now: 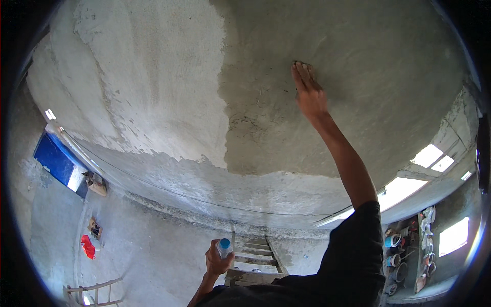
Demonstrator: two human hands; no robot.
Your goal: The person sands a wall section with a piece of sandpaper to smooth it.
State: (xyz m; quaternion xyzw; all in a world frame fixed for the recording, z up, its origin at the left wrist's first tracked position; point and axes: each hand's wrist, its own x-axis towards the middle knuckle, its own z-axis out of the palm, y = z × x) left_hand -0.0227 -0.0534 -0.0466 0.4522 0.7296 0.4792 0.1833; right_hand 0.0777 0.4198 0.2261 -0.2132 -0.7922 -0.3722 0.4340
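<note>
My left hand is wrapped round a clear plastic bottle with a blue cap, low in the middle and above a wooden ladder. Up on the wall, my right hand reaches out with its fingers stretched over damp, darker grey plaster. The fingertips look dark, and I cannot make out anything under them. Left of that patch the wall is paler and drier, with a ragged border between the two.
Far below on the left lie a red bag and a small box. A blue panel stands by the left wall near a sack. Another ladder shows at lower left. Several buckets stand at lower right, below bright openings.
</note>
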